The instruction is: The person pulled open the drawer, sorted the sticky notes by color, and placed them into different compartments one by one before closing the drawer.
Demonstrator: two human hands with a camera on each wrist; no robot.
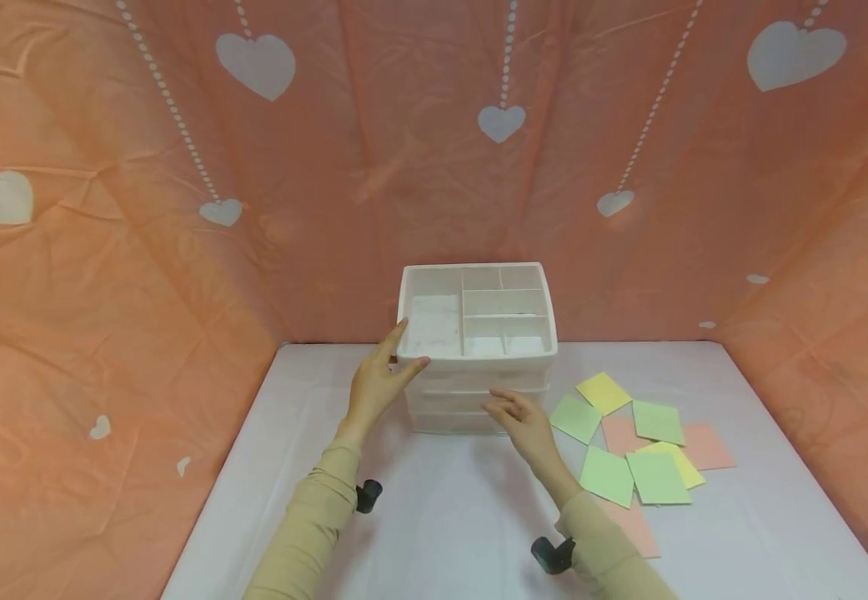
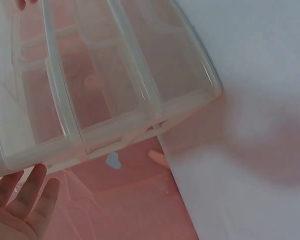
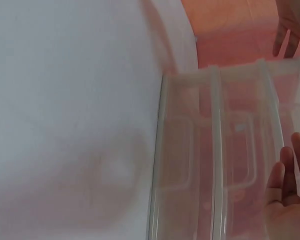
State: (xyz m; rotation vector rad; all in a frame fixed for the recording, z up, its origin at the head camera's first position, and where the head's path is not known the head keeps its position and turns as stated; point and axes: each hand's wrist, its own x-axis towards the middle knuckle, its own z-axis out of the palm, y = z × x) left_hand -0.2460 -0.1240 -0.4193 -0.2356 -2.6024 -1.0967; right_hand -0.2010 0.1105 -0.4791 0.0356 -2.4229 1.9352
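Observation:
A white plastic drawer organizer point(image 1: 479, 367) with clear drawers stands against the back of the table, its top divided into several compartments. My left hand point(image 1: 375, 387) is at its left front corner, the thumb at the front and the fingers along the side. In the left wrist view those fingers point(image 2: 29, 195) lie straight against the organizer's side edge. Before the drawer fronts is my right hand point(image 1: 525, 425), its fingers loosely bent and holding nothing. The right wrist view has the right hand point(image 3: 290, 200) close to an upper drawer point(image 3: 240, 150); whether it touches is unclear.
To the right of the organizer, green sticky notes point(image 1: 654, 479), yellow sticky notes point(image 1: 603, 393) and pink sticky notes point(image 1: 707, 447) lie spread and partly overlapping on the white table point(image 1: 434, 533). An orange cloth with white hearts point(image 1: 434, 167) hangs round the back and sides.

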